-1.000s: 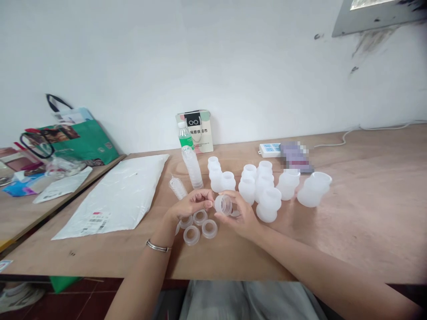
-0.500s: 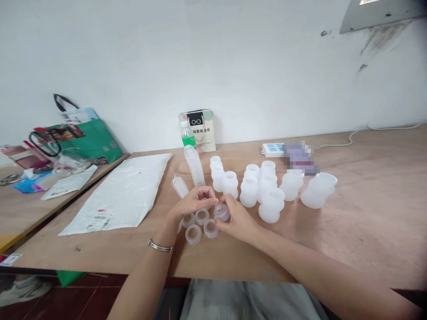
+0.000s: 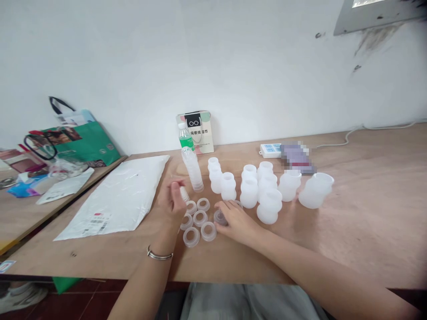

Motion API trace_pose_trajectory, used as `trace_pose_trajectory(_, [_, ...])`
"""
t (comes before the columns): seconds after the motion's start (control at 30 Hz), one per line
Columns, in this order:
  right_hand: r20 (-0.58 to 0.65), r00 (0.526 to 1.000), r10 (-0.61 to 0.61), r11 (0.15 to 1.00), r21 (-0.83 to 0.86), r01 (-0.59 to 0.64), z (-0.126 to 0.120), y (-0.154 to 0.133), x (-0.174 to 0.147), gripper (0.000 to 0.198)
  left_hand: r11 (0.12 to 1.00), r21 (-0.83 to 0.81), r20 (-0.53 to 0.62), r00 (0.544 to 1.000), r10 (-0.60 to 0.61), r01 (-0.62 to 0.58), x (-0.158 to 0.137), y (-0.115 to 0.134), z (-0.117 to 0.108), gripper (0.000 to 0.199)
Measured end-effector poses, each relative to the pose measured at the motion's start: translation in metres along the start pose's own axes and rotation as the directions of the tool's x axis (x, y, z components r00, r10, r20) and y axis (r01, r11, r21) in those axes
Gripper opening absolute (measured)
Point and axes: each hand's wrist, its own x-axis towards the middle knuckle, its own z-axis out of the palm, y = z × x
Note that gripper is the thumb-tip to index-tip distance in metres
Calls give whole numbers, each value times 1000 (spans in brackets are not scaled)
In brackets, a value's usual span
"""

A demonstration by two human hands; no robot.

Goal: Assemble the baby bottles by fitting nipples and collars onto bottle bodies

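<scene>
My right hand [image 3: 239, 221] is closed around a translucent screw ring [image 3: 220, 217] on the table, the thumb and fingers on either side of it. My left hand [image 3: 173, 198] is raised beside a slim stack of clear nipple-like pieces [image 3: 184, 194]; its fingers are curled and smeared by motion, and whether they touch the stack is unclear. Between the hands lie several loose translucent rings [image 3: 200, 218]. Behind them stands a tall leaning stack of clear cup-shaped caps [image 3: 192, 171]. To the right stand several milky-white, waisted bottle bodies [image 3: 249, 193].
A white plastic mailer [image 3: 116, 195] lies on the left. At the back are a green-labelled water bottle [image 3: 185, 138], a paper bag [image 3: 205, 138], a white power strip [image 3: 270, 151] and a blurred-out purple object [image 3: 296, 158]. A green bag [image 3: 93, 142] stands on the adjoining table.
My left hand has moved left and away from my right hand, over to the slim stack. My right hand has stayed at the ring, which now sits lower under the fingers.
</scene>
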Motion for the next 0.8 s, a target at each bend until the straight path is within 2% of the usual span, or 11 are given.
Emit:
trace_pose_trajectory(0.03, [2, 1000, 1, 1000, -4, -1, 0, 0, 0, 28, 998, 28, -133, 990, 53, -50, 3, -5, -2, 23])
trace_pose_trajectory(0.07, [0, 1000, 3, 1000, -3, -3, 0, 0, 0, 29, 996, 57, -214, 973, 85, -74, 6, -11, -3, 22])
trace_pose_trajectory(0.13, [-21, 1000, 1, 1000, 11, -1, -1, 0, 0, 34, 990, 129, -230, 970, 84, -55, 14, -22, -7, 20])
trace_pose_trajectory(0.23, [-113, 991, -71, 996, 46, 77, -3, -4, 0, 39, 968, 252, -32, 999, -8, 16, 22, -35, -10, 22])
trace_pose_trajectory(0.3, [-161, 972, -168, 983, 41, 177, -4, -7, 0, 33, 945, 325, 99, 993, -69, 33, 22, -40, -10, 24])
trace_pose_trajectory(0.4, [-112, 946, -305, 952, -40, 303, -3, -10, -1, 20, 925, 378, 229, 965, -125, 30, 19, -44, -9, 25])
trace_pose_trajectory(0.57, [1, 917, -399, 909, -132, 396, 0, -8, -3, 13, 920, 387, 300, 937, -181, 53, 17, -52, -12, 30])
trace_pose_trajectory(0.7, [-2, 902, -431, 895, -130, 427, 0, -6, -3, 13, 919, 393, 364, 916, -172, 16, 18, -58, -14, 25])
trace_pose_trajectory(0.8, [-37, 909, -416, 906, -102, 411, -2, -8, -2, 9, 924, 381, 377, 916, -138, -17, 19, -56, -14, 32])
